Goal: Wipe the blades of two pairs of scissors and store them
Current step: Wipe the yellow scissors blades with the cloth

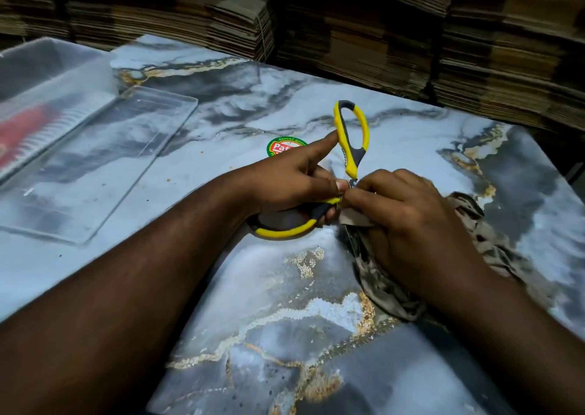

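A pair of yellow-and-grey scissors (352, 129) is spread wide open over the marble-patterned table (285, 288). My left hand (294, 180) grips the scissors near the pivot, its forefinger stretched along the upper handle loop; the lower handle loop (285, 229) sticks out below my palm. My right hand (408, 224) presses a brownish patterned cloth (493, 243) around the blades just right of the pivot, so the blades are hidden. A red item, perhaps the second pair, shows blurred inside the clear plastic box (41, 75) at far left.
A clear plastic lid (104, 167) lies flat beside the box on the left. A round green-and-red sticker (281, 148) is on the table behind my left hand. Stacks of flattened cardboard (348, 28) wall the table's far side and right.
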Demonstrator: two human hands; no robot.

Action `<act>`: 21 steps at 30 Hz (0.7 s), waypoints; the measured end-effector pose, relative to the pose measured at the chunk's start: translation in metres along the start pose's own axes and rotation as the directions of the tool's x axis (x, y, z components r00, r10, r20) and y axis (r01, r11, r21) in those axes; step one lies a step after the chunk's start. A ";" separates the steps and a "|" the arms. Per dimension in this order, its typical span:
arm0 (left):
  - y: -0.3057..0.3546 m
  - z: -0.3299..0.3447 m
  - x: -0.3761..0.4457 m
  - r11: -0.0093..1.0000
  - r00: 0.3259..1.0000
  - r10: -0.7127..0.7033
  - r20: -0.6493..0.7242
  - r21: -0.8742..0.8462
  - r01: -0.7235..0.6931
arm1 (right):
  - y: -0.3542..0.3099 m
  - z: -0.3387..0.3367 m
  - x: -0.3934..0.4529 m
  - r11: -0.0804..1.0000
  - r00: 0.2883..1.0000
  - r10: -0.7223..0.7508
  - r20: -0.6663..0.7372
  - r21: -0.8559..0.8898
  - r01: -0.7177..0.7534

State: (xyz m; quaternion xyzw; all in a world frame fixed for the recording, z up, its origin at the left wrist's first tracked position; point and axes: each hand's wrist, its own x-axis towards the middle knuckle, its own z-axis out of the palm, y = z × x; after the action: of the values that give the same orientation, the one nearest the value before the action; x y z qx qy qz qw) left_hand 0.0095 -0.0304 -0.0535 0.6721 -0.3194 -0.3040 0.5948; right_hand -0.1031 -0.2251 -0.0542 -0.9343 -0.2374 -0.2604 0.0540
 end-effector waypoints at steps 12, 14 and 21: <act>-0.007 -0.006 0.007 0.995 0.999 0.039 -0.028 0.096 -0.036 | -0.023 -0.015 0.019 0.911 0.978 -0.138 0.158 -0.368 0.188; -0.007 -0.005 0.006 0.995 0.998 0.048 -0.033 0.094 -0.045 | -0.026 -0.019 0.016 0.912 0.966 -0.139 0.220 -0.352 0.211; 0.000 0.000 0.001 0.995 0.998 0.047 -0.042 0.095 -0.043 | -0.021 -0.020 0.022 0.942 0.984 -0.048 0.174 -0.319 0.102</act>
State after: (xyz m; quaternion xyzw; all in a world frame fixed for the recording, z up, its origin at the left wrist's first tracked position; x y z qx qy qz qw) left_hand 0.0102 -0.0305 -0.0538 0.6987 -0.3351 -0.2603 0.5760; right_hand -0.1056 -0.2022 -0.0262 -0.9388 -0.2302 -0.2205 -0.1309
